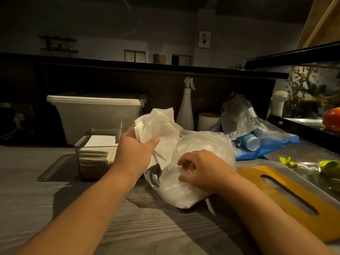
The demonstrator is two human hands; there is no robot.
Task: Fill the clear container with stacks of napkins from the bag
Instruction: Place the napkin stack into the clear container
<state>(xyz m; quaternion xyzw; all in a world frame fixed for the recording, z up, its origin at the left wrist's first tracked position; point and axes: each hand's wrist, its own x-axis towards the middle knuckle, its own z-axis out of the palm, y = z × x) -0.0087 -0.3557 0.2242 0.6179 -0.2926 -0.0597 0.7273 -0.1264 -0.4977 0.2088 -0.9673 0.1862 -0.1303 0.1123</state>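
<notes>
My left hand (136, 146) grips a fanned stack of white napkins (158, 127), lifted just above the mouth of the clear plastic bag (198, 144). The bag lies on the grey counter and holds more white napkins. My right hand (200, 168) pinches the bag's plastic on its near side. Left of the bag stands the clear container (82, 144), with white napkin stacks (95, 157) inside it, roughly half full.
A large white lidded tub (95, 111) stands behind the container. A white spray bottle (185, 107), a paper roll (207, 120) and a blue bag (266, 144) crowd the back right. A wooden lid with a slot (287, 197) lies to the right.
</notes>
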